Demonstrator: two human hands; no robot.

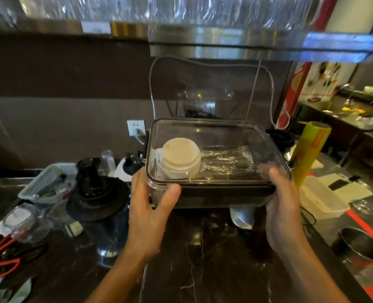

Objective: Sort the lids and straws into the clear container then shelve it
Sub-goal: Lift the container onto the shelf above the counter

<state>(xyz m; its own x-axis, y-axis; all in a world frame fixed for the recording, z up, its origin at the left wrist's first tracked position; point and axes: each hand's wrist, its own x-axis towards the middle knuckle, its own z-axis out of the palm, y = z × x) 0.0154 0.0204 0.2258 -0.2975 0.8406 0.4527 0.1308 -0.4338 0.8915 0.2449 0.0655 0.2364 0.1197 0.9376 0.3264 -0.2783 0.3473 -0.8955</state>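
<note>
**Box held up at centre frame**

Head view: both hands clamp the clear container [216,158], left hand [150,206] at its near-left corner, right hand [284,206] at its near-right. Inside lie stacked lids [181,159] left, wrapped straws [227,159] right, above the dark counter [203,259].

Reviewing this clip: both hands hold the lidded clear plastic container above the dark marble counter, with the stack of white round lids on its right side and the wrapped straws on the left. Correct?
Not quite. The head view shows the stack of white round lids on the left side of the lidded clear plastic container and the wrapped straws on the right. Both the left hand and right hand do hold it.
</note>
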